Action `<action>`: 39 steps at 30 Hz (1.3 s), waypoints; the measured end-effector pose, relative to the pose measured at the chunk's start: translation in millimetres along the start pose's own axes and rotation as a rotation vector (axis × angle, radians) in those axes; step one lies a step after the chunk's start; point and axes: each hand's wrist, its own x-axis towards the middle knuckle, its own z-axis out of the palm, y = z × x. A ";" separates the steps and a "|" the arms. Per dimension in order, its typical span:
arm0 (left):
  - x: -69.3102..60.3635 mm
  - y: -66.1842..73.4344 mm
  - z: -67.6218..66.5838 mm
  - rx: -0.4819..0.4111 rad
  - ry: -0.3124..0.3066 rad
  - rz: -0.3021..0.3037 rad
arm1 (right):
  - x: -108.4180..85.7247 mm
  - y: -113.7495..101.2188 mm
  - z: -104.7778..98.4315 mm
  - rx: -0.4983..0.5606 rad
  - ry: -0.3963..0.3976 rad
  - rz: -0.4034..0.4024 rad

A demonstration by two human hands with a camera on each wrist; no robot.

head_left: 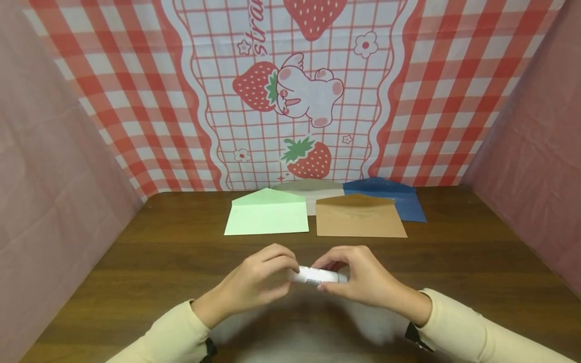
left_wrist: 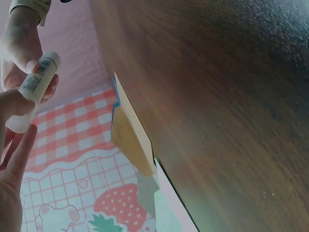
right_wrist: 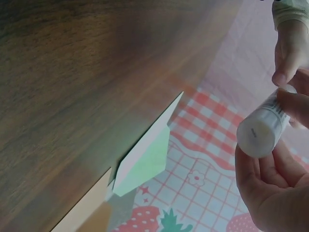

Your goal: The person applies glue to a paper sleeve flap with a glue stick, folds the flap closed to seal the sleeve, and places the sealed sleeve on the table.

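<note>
Both hands hold a white glue-stick-like tube point(head_left: 318, 276) above the table near the middle of the head view. The left hand point(head_left: 262, 280) pinches its left end between thumb and fingers. Around its right part curl the thumb and fingers of the right hand point(head_left: 363, 277). Small print shows on the tube point(left_wrist: 37, 87) in the left wrist view. Its round end faces the camera in the right wrist view, where the tube point(right_wrist: 263, 128) sits between the right thumb and fingers.
Behind the hands, a light green envelope point(head_left: 268, 218) and a tan envelope point(head_left: 360, 221) lie with flaps raised. A grey envelope point(head_left: 311, 201) and a blue envelope point(head_left: 410, 205) lie partly under them. A strawberry-print cloth point(head_left: 313, 101) hangs behind the wooden table point(head_left: 172, 252).
</note>
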 end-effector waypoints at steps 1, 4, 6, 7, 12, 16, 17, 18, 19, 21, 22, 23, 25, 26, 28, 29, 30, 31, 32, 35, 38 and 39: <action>-0.2 -0.1 0.3 -0.014 0.009 -0.001 | -0.1 0.0 0.3 -0.002 0.003 -0.003; -0.4 0.2 2.2 -0.101 0.033 -0.035 | -0.7 0.0 1.4 -0.019 0.029 -0.026; -0.4 1.0 3.6 -0.183 0.049 -0.098 | -1.0 0.1 2.1 -0.039 0.059 -0.049; -0.4 1.5 4.2 -0.229 0.057 -0.145 | -0.9 0.1 2.4 -0.051 0.078 -0.061; -1.1 5.9 3.1 -0.392 0.100 -0.421 | -0.2 1.4 2.0 -0.109 0.151 -0.075; -4.2 5.7 -3.9 -0.353 0.102 -0.544 | -1.0 4.3 -0.2 -0.131 0.174 -0.043; -5.9 4.4 -6.5 -0.319 0.094 -0.558 | -1.6 5.3 -0.7 -0.133 0.176 -0.037; -8.0 2.6 -9.3 -0.284 0.085 -0.570 | -2.2 6.3 -1.4 -0.135 0.178 -0.032; -10.8 0.3 -12.1 -0.244 0.073 -0.577 | -2.7 7.3 -2.0 -0.138 0.180 -0.029; -17.8 -5.9 -17.7 -0.173 0.038 -0.595 | -4.1 9.2 -3.2 -0.139 0.180 -0.021; -21.7 -9.5 -20.5 -0.147 0.016 -0.613 | -4.7 10.1 -3.7 -0.139 0.179 -0.016; -26.2 -13.5 -23.2 -0.127 -0.012 -0.633 | -5.3 10.8 -4.4 -0.139 0.180 -0.012; -35.3 -21.6 -28.8 -0.111 -0.083 -0.694 | -6.3 12.0 -5.6 -0.138 0.181 0.000; -39.8 -25.5 -31.4 -0.104 -0.122 -0.729 | -6.8 12.5 -6.1 -0.137 0.181 0.007; -48.4 -33.1 -36.4 -0.082 -0.199 -0.793 | -7.4 12.8 -6.8 -0.131 0.178 0.015; -52.4 -36.6 -38.5 -0.068 -0.230 -0.817 | -7.7 12.7 -7.0 -0.129 0.176 0.017; -55.9 -39.4 -40.4 -0.056 -0.254 -0.837 | -7.8 12.6 -7.1 -0.127 0.174 0.016; -58.8 -42.2 -41.8 -0.039 -0.270 -0.852 | -7.9 12.5 -7.0 -0.127 0.173 0.014; -61.5 -44.7 -42.8 -0.023 -0.281 -0.862 | -7.9 12.2 -6.9 -0.125 0.173 0.011; -67.6 -50.4 -43.7 0.007 -0.301 -0.877 | -8.0 11.8 -6.8 -0.132 0.177 0.010; -71.2 -53.4 -42.8 0.018 -0.318 -0.886 | -7.8 12.2 -7.3 -0.138 0.179 0.022; -72.1 -53.8 -42.3 0.022 -0.323 -0.888 | -7.7 12.5 -7.6 -0.138 0.178 0.026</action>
